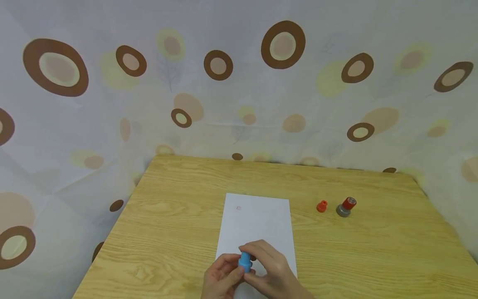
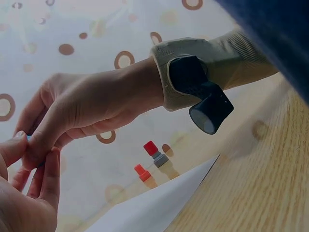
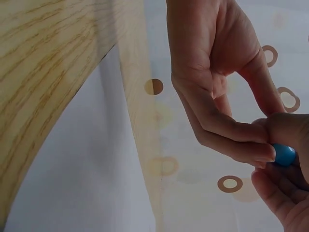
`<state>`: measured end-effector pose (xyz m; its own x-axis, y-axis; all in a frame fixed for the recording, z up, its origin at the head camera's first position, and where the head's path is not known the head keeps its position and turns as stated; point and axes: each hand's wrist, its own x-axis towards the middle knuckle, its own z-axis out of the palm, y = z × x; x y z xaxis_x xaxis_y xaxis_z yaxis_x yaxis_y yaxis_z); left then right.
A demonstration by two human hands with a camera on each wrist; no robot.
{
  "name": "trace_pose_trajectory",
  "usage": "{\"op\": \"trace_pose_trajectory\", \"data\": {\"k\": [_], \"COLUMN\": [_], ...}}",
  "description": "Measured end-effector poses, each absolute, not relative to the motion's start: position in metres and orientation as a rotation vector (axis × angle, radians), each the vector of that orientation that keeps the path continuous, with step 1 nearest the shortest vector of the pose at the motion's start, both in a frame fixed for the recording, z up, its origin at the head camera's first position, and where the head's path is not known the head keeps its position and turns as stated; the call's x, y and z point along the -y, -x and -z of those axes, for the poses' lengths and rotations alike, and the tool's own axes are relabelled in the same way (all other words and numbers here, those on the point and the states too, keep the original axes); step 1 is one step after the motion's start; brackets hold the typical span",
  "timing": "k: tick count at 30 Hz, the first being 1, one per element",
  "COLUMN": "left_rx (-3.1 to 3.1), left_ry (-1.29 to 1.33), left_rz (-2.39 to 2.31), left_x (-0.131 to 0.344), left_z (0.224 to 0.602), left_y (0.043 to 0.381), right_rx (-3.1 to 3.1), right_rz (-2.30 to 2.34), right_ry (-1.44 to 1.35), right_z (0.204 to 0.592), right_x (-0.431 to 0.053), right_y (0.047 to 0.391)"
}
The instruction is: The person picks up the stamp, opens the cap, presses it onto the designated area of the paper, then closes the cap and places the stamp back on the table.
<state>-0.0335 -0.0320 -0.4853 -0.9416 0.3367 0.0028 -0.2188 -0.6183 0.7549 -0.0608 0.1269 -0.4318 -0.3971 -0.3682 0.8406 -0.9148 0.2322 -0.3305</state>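
1. A blue piece (image 1: 245,262) is between the two hands, over the near part of the white paper (image 1: 257,228); it has a narrower upper part and a wider lower part.
2. The left hand (image 1: 223,277) has its grip clamped on this blue piece, with the thumb lying against the wider lower part.
3. The right hand (image 1: 273,270) also pinches it: one finger lies at the upper end and the thumb is near the lower end, so this grip is clamped too.
4. In both wrist views the fingers hide most of the blue piece; in the right wrist view a rounded blue part shows between them.
5. The paper lies flat on the wooden table (image 1: 160,232), and a small, faint reddish mark (image 1: 239,207) is near its far left corner; I cannot read it.
6. To the right of the paper, apart from it, a small red piece (image 1: 321,207) stands near a red and grey piece (image 1: 346,207).
7. Behind the table hangs a pale cloth (image 1: 242,91) with brown rings.
8. A beige sleeve (image 2: 227,60) covers the right forearm, and a dark device (image 2: 189,76) sits at its cuff.
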Motion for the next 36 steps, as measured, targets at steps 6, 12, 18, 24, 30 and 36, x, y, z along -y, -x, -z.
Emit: {"op": "trace_pose_trajectory", "data": {"k": [6, 12, 18, 24, 30, 36], "left_rx": [-1.236, -1.547, -1.796, -2.116, -2.441, -2.618], "left_ry": [-0.367, -0.332, -0.362, -0.412, -0.652, -0.718], "left_rz": [-2.604, -2.462, -2.327, -2.206, -2.134, -2.043], "left_x": [0.035, 0.043, 0.051, 0.07, 0.093, 0.115], "left_z": [0.484, 0.478, 0.471, 0.468, 0.477, 0.485], "left_y": [0.035, 0.039, 0.045, 0.061, 0.089, 0.117], "right_rx": [1.931, 1.948, 2.019, 2.183, 2.571, 2.939], "right_rz": [-1.112, -1.029, -1.056, -1.044, -0.855, -0.716], "right_ry": [-1.221, -1.275, -1.278, -1.191, -1.2, -1.211], "right_z": [0.439, 0.45, 0.449, 0.451, 0.462, 0.477], "right_x": [-0.132, -0.132, -0.134, -0.142, -0.155, -0.166], "right_y": [0.062, 0.065, 0.062, 0.06, 0.056, 0.05]}}
